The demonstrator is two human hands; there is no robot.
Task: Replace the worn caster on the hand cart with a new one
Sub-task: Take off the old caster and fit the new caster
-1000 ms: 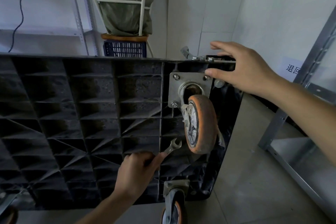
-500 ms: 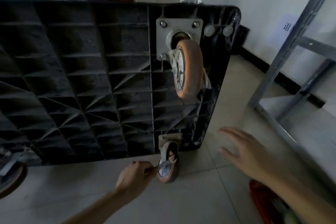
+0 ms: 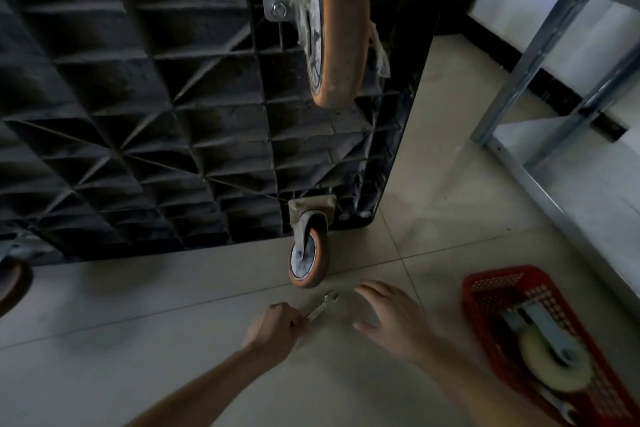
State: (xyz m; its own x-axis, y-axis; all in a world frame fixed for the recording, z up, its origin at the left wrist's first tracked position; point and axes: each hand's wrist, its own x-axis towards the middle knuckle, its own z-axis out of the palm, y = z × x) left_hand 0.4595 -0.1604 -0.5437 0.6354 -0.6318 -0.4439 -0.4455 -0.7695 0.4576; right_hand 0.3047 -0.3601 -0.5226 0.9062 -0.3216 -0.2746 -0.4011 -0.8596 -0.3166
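The black hand cart (image 3: 145, 107) stands on its edge with its ribbed underside facing me. A worn orange caster (image 3: 334, 28) with debris wound round it hangs from its metal plate near the top. A second orange caster (image 3: 308, 253) rests on the floor at the cart's lower corner. My left hand (image 3: 277, 328) grips a small open-end wrench (image 3: 322, 305) low over the tiles, below that lower caster. My right hand (image 3: 391, 317) hovers beside the wrench head, fingers spread and holding nothing. A new pale-wheeled caster (image 3: 550, 357) lies in a red basket.
The red plastic basket (image 3: 491, 291) sits on the tiled floor at the lower right. A grey metal shelf frame (image 3: 540, 45) stands along the right wall. Part of another caster (image 3: 10, 281) shows at the left edge.
My view has tipped down toward the floor. My left hand has lowered the wrench from the cart to just above the tiles. My right hand has dropped from the top caster plate to beside the wrench.
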